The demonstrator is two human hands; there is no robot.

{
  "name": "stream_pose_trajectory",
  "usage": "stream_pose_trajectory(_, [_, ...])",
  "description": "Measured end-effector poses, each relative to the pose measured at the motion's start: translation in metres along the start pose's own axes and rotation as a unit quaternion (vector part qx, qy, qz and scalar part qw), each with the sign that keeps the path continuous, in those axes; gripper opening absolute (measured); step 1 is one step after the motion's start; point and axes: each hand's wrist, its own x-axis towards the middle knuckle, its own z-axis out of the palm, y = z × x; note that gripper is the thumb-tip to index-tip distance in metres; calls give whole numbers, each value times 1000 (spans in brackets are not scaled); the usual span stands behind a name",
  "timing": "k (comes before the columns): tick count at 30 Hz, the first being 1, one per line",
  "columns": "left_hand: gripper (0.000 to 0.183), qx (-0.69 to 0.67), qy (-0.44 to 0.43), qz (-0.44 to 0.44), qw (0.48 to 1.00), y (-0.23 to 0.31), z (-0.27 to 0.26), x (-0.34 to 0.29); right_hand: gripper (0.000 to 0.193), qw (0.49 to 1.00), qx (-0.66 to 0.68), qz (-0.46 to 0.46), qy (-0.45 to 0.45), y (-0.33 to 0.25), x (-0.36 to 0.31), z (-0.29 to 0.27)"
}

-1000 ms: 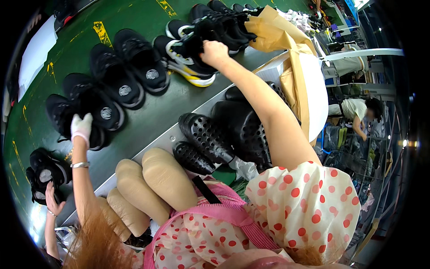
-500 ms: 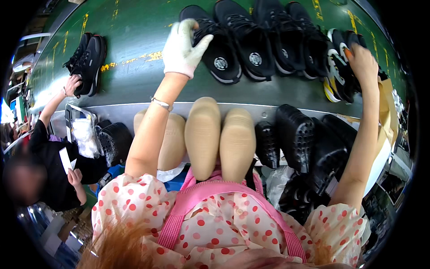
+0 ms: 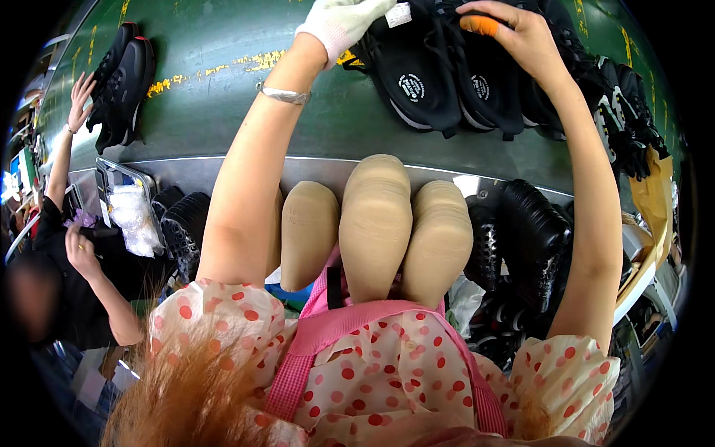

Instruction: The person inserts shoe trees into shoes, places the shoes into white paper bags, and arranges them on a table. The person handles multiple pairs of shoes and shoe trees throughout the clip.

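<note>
A row of black lace-up sneakers (image 3: 421, 100) stands on the green table, toes away from me. My left hand (image 3: 346, 24), in a white glove, is closed at the tongue of the leftmost sneaker, beside a small white label (image 3: 398, 15); the upper edge cuts off part of its fingers. My right hand (image 3: 521, 33) is bare, with an orange finger cover (image 3: 479, 26) on its thumb. Its thumb and fingers curl round the black upper by the neighbouring sneaker (image 3: 484, 104). What its far fingertips touch is hidden.
Beige shoe-shaped forms (image 3: 376, 223) and shiny black ones (image 3: 529, 231) stand along the table's near edge. Black-and-white sneakers (image 3: 625, 112) lie at right, above brown paper (image 3: 654, 212). At left, a co-worker's hand (image 3: 78, 104) is beside another sneaker pair (image 3: 126, 86).
My right hand has left the sneakers at the right and come to the black ones. My left hand has moved up to the leftmost sneaker's tongue. The whole view has shifted leftward.
</note>
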Motion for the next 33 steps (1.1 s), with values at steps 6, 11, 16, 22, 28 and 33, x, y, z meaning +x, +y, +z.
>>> stream_pose_trajectory(6, [26,10,-23,-14,1000,3,-4,10,17,963,151,223,-21,-24,21,17])
stream_pose_trajectory(11, [25,-42,-47,-11,998,-3,-3,15,20,981,133,140,9,-42,26,21])
stream_pose_trajectory(16, [23,-81,-33,-39,995,-4,-1,13,31,987,29,147,-51,-50,42,30])
stream_pose_trajectory(22, [23,-65,-24,-52,996,-9,0,16,25,981,71,172,-48,-46,43,32])
stream_pose_trajectory(28, [24,-73,-38,-68,994,-4,0,18,20,977,83,190,-40,-44,45,35])
stream_pose_trajectory(33, [25,-44,-42,-62,996,-1,0,20,19,972,110,206,-32,-45,46,37])
